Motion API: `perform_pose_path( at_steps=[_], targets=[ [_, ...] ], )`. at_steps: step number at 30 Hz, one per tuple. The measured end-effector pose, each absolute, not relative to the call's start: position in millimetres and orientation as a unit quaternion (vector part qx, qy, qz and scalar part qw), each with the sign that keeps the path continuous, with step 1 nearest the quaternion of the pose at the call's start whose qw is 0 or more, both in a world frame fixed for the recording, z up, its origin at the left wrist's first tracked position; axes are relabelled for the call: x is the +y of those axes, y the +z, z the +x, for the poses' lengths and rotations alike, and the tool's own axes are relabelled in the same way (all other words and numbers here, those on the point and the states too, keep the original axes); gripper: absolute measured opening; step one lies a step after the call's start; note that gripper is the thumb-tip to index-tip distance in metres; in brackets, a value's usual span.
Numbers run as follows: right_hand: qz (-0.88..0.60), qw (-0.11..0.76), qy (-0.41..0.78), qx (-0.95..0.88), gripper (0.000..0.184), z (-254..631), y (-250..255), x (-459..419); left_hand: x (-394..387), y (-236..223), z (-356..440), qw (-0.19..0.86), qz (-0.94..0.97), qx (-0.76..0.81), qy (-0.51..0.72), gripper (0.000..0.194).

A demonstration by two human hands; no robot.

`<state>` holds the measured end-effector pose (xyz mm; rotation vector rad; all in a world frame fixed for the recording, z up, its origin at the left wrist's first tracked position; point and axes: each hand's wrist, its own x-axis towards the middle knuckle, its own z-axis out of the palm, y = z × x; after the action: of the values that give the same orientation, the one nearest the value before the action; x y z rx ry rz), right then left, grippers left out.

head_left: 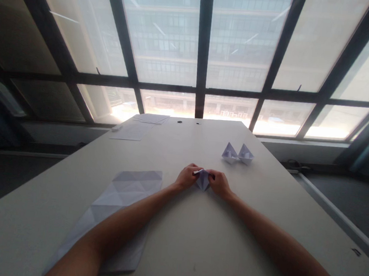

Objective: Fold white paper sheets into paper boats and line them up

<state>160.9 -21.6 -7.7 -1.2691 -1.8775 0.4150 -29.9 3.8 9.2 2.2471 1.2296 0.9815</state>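
Both hands meet over the middle of the white table (176,216) on a small piece of folded white paper (203,180). My left hand (187,176) pinches its left side, and my right hand (219,183) pinches the right side. The paper comes to a point toward me, with a crease down its centre; the fingers cover parts of its edges. Just beyond my right hand stand two folded paper boats (230,153), side by side, each with a raised peak. Under and beside my left forearm lies a large creased sheet of paper (126,189).
Flat white sheets (132,130) lie at the table's far left, with a small crumpled white item (117,128) by them. A dark round hole (179,121) shows near the far edge. Tall windows (169,35) rise behind the table.
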Motion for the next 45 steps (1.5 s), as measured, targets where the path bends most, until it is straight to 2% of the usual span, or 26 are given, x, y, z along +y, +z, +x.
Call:
perform_pose_path(
  at_steps=[3, 6, 10, 15, 19, 24, 28, 32, 40, 45],
  targets=[
    [-0.509, 0.412, 0.156, -0.739, 0.036, 165, -8, -18, 6, 4, -29, 0.229, 0.798, 0.387, 0.402, 0.030],
    [-0.534, 0.390, 0.141, -0.737, 0.035, 170, -7, -15, 7, 2, -28, 0.250, 0.811, 0.350, 0.397, 0.033],
    [-0.549, 0.330, 0.116, -0.759, 0.038, 177, -4, -15, 6, 2, -27, 0.231, 0.864, 0.315, 0.319, 0.035],
    [-0.487, 0.278, 0.085, -0.824, 0.042, 191, 3, -12, 6, 0, -28, 0.153, 0.915, 0.293, 0.230, 0.041],
    [-0.452, 0.256, 0.088, -0.850, 0.040, 199, 7, -9, 7, 0, -29, 0.127, 0.924, 0.306, 0.190, 0.047],
    [-0.477, 0.230, 0.072, -0.845, 0.041, 191, 3, -13, 7, -1, -30, 0.114, 0.914, 0.345, 0.179, 0.047],
    [-0.481, 0.157, 0.073, -0.859, 0.059, 183, -3, -19, 3, -3, -29, 0.082, 0.908, 0.390, 0.130, 0.061],
    [-0.468, 0.102, 0.085, -0.874, 0.060, 180, -5, -22, 0, -4, -28, 0.062, 0.909, 0.402, 0.087, 0.068],
    [-0.548, 0.098, 0.052, -0.829, 0.058, 171, -9, -18, -3, 1, -29, 0.053, 0.922, 0.377, 0.072, 0.057],
    [-0.556, 0.112, 0.056, -0.822, 0.054, 171, -9, -17, -8, 6, -26, 0.092, 0.940, 0.311, 0.106, 0.050]
  ],
)
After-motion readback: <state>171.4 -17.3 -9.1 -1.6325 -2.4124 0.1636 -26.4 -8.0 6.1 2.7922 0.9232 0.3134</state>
